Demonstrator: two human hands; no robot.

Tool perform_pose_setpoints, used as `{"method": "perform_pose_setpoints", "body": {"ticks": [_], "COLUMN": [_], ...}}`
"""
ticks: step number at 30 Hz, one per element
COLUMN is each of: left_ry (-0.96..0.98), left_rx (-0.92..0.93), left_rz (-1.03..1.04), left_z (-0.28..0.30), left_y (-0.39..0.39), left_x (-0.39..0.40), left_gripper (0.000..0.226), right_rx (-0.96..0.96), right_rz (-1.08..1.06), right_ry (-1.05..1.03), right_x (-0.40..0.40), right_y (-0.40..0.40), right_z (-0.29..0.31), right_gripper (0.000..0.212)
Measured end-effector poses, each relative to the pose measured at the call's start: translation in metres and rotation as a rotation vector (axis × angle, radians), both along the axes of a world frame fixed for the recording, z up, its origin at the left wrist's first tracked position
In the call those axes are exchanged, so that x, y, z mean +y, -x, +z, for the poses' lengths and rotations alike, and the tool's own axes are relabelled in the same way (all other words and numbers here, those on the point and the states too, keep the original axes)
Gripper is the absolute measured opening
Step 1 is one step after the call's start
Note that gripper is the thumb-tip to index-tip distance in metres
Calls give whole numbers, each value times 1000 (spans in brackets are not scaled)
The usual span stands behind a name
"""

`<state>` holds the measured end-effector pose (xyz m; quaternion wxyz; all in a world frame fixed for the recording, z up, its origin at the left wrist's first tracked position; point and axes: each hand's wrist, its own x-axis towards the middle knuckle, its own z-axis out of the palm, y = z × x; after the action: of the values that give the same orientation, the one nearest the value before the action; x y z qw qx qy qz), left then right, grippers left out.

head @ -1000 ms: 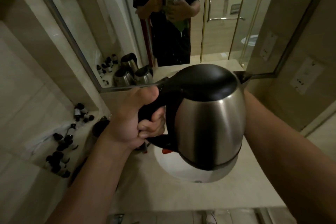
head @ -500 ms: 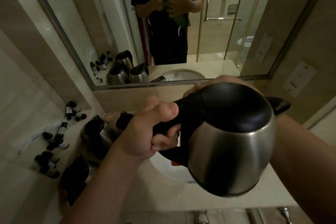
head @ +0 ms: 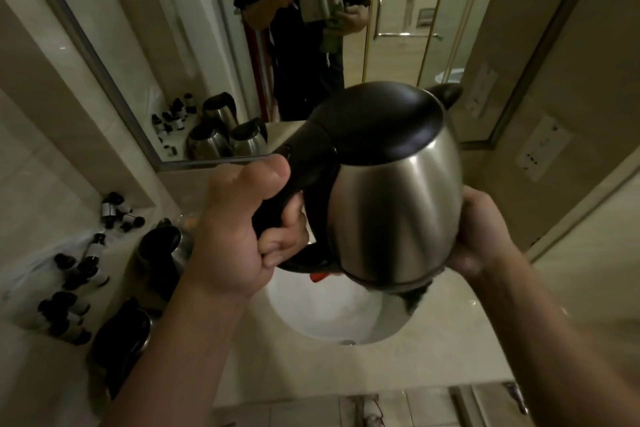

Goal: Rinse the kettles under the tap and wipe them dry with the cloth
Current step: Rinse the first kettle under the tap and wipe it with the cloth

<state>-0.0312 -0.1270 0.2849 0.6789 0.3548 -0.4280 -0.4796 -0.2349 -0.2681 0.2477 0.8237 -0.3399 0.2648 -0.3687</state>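
A steel kettle [head: 391, 204] with a black lid and handle hangs over the white sink [head: 311, 312], spout pointing away from me. My left hand [head: 235, 232] is closed around its black handle. My right hand [head: 481, 229] is pressed against the kettle's lower right side. A dark cloth [head: 414, 300] sticks out under the kettle's base by that hand. The mirror shows the cloth hanging from my right hand. The tap is hidden behind the kettle.
Two more kettles [head: 166, 250] [head: 121, 343] stand on the beige counter [head: 450, 350] at the left. Several small dark-capped bottles [head: 72, 274] lie further left by the wall. The wall mirror [head: 173, 45] rises right behind the sink.
The kettle has moved up and slightly left over the sink. My right hand, earlier hidden behind the kettle, has come into view on its lower right side.
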Motion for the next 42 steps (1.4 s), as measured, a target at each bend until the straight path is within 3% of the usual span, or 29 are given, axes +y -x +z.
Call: {"method": "perform_pose_setpoints", "body": {"ticks": [2,6,11,16,20,23,25,27,29,32,34,35,39,42], "left_ry": [23,32,-40,-47,-77,-85,-84,-108,-132,-158,-170,-164,-114,-155], "left_rx": [-2,53,56,-42,28,80,118,140,137,203,247,236,97,86], "left_rz": [59,161,243,364,364,352,359,393,432,466,459,447,485,529], "left_z": [2,-3,-21,-29,-33,-37,-37,-36,-36,-37,-37,-38,-37,-42], "left_y": [3,18,31,33,23,23,25,27,32,36,36,35,35,33], "left_x": [0,-3,-5,-3,1,6,7,8,7,4,4,5,8,9], "left_gripper": [54,52,39,43,42,43,44,45,44,45,46,46,44,46], "right_rx": [-181,-329,-290,-223,-106,-75,68,355,567,614,682,719,704,731], "right_rz": [-90,-253,-22,127,-42,-326,-406,-407,-353,-224,-268,-300,-241,-223], "right_ry": [-70,-243,-569,-588,-577,-280,-17,274,702,1270,1509,1501,1060,1230], "right_x": [16,67,67,50,45,43,55,80,105,111,84,70,48,76], "right_y": [-4,-13,-46,-58,-34,-15,-25,-40,-49,-51,-56,-59,-65,-62], "right_z": [5,-8,-41,-68,-52,-27,-13,-11,-19,-21,-12,-11,-17,-34], "right_gripper": [33,40,62,89,57,49,46,51,64,66,58,55,65,75]}}
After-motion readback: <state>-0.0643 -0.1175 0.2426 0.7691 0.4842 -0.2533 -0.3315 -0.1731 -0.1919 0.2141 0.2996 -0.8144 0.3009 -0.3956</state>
